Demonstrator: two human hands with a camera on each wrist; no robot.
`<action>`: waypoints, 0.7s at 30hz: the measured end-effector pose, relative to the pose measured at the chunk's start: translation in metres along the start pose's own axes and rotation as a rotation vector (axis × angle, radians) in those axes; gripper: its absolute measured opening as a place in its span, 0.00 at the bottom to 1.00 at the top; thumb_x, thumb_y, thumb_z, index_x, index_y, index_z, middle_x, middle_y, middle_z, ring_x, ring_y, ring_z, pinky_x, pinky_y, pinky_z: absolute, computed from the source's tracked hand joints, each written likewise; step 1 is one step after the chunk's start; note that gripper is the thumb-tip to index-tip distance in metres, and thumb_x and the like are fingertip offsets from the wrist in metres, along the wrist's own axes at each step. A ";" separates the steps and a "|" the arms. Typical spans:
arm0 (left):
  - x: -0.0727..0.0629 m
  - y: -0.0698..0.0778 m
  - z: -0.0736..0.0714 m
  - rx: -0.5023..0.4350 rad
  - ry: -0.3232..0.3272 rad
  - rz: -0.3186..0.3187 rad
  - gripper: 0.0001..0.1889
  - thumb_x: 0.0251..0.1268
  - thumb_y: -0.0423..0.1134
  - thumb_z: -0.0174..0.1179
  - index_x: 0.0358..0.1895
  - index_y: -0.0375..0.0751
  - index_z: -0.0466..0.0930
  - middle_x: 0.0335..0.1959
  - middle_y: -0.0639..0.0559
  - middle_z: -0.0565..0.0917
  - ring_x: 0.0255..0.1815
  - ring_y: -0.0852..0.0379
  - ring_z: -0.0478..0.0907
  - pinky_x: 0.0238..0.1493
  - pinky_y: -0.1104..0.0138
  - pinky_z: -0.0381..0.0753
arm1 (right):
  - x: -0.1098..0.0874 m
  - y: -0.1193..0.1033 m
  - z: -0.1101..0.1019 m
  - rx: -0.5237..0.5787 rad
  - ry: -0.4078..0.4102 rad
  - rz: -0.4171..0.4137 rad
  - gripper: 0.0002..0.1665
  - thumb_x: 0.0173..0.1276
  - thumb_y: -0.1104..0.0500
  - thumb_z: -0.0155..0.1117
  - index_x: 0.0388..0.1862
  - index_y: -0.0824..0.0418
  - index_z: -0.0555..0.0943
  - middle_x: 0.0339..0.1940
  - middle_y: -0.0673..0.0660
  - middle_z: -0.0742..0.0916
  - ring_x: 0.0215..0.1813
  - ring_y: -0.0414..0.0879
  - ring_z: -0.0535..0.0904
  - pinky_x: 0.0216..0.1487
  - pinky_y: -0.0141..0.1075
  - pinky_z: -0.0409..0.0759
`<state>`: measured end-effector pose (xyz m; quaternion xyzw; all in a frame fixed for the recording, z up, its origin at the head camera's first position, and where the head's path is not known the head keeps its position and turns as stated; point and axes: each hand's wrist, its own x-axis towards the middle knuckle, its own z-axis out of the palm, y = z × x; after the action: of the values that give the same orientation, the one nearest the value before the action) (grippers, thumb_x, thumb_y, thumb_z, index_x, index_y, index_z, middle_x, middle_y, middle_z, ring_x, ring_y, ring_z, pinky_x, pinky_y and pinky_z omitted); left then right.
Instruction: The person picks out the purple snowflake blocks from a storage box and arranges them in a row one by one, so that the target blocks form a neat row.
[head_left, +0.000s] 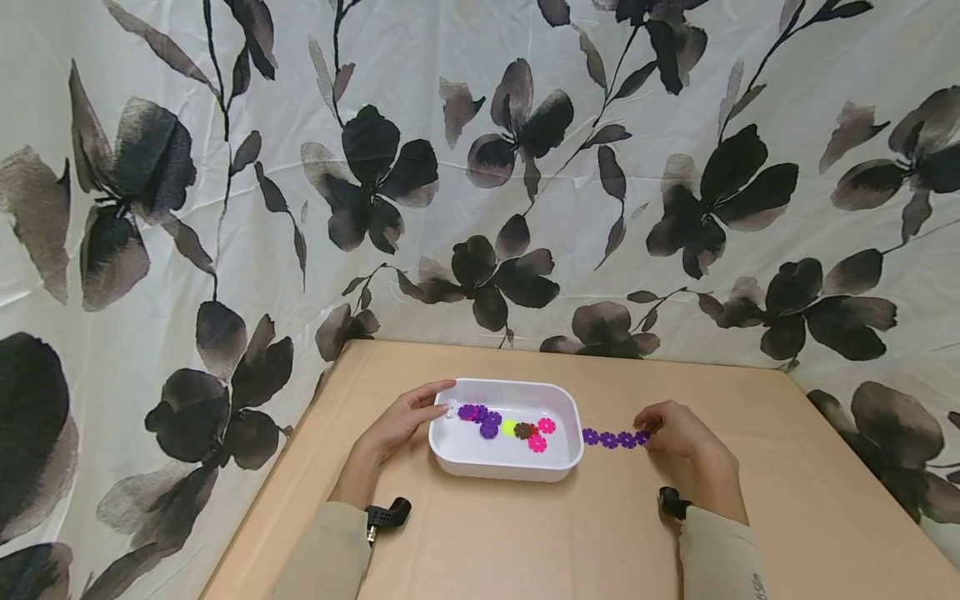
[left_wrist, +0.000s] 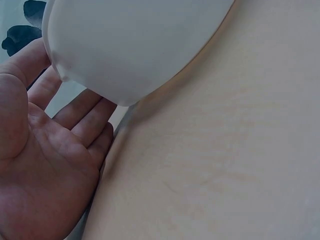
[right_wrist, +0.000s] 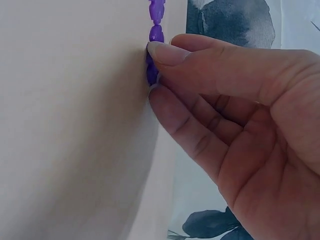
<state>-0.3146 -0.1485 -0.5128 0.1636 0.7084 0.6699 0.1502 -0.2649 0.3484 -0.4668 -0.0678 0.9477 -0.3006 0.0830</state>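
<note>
A white plastic tray (head_left: 506,472) stands on the table, holding small flower-shaped pieces. My left hand (head_left: 401,423) grips the tray's left end, thumb over the rim and fingers along the outside wall. The left wrist view shows that hand (left_wrist: 55,155) against the tray's rounded end (left_wrist: 130,45). Right of the tray, my right hand (head_left: 686,437) pinches the end of a short chain of purple flower pieces (head_left: 626,440). This chain stretches sideways to the tray's right wall. Thumb and fingertip clasp its last piece (right_wrist: 152,72) in the right wrist view.
Inside the tray, purple pieces (head_left: 489,428) lie toward the left, with a yellow-green piece (head_left: 509,427), a brown piece (head_left: 522,431) and pink pieces (head_left: 537,444) right of them. Behind the light brown table (head_left: 480,542) hangs a white cloth (head_left: 420,67) with dark printed flowers.
</note>
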 end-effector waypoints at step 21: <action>0.002 -0.002 -0.001 -0.016 -0.001 -0.005 0.29 0.74 0.41 0.65 0.76 0.48 0.73 0.81 0.48 0.67 0.83 0.45 0.61 0.84 0.46 0.50 | 0.046 -0.117 0.056 0.058 0.278 -0.384 0.20 0.71 0.59 0.72 0.60 0.60 0.85 0.58 0.59 0.86 0.54 0.54 0.84 0.55 0.50 0.87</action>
<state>-0.3172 -0.1487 -0.5151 0.1608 0.7035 0.6749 0.1536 -0.2893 0.2138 -0.4495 -0.2022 0.9108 -0.3443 -0.1050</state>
